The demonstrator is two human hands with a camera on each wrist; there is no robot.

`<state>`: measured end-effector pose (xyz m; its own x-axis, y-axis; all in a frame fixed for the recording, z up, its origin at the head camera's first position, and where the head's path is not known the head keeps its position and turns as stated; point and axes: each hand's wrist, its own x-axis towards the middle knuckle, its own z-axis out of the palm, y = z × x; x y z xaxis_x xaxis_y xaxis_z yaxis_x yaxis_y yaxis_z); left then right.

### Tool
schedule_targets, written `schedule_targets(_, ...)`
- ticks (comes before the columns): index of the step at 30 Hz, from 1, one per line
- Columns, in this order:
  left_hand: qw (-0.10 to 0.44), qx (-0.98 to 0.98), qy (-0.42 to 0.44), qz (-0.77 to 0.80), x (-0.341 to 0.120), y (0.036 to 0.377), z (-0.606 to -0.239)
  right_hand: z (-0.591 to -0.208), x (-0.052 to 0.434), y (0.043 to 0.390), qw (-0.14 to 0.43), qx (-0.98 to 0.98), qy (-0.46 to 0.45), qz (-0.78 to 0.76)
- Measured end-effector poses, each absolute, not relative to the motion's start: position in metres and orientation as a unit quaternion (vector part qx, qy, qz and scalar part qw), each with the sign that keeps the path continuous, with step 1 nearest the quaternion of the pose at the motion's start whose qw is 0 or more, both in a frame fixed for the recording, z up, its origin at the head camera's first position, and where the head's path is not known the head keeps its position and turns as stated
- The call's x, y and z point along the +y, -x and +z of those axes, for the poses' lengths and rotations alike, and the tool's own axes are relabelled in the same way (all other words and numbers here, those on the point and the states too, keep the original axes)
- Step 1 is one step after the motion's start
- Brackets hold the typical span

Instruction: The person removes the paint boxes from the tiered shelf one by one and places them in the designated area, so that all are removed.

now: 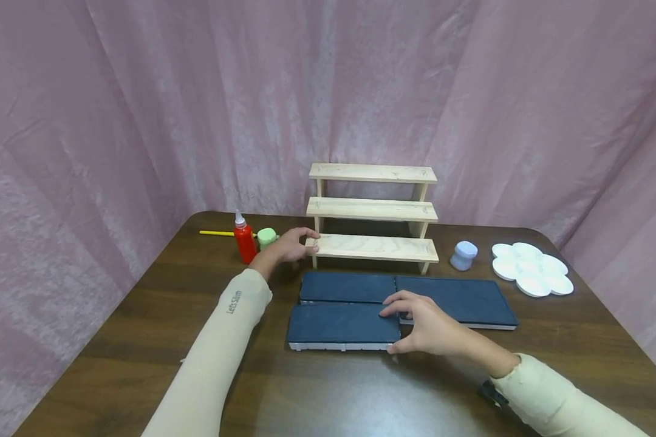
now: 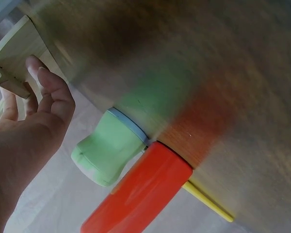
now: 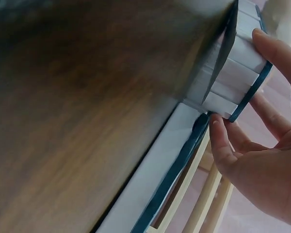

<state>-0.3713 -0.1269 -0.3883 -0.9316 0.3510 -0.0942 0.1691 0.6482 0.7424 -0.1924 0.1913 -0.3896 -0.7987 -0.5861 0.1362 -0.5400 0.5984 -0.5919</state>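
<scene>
A three-step wooden stand (image 1: 373,209) stands at the back of the table. My left hand (image 1: 310,238) grips the left end of its lowest step; the left wrist view shows the hand (image 2: 36,77) against that wooden end (image 2: 17,48). Three dark blue slabs with white sides lie in front of the stand: one back left (image 1: 347,286), one right (image 1: 459,300), one front left (image 1: 341,325). My right hand (image 1: 392,331) pinches the right end of the front left slab, fingers on top, thumb on the near side. In the right wrist view the hand (image 3: 237,80) holds that slab's white end (image 3: 233,73).
A red bottle (image 1: 245,243), a green jar (image 1: 266,238) and a yellow stick (image 1: 215,233) sit left of the stand, near my left hand. A light blue jar (image 1: 463,255) and a white palette (image 1: 531,268) lie at the right. Pink curtains surround the brown table (image 1: 142,315).
</scene>
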Motion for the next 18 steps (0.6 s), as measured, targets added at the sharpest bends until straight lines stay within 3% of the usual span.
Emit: schedule_targets(18,0.107,0.898,-0.153,0.399,-0.1269,0.3692,-0.3909,-0.3944,0.1907,0.1892,0.036,0.904,0.333,-0.266)
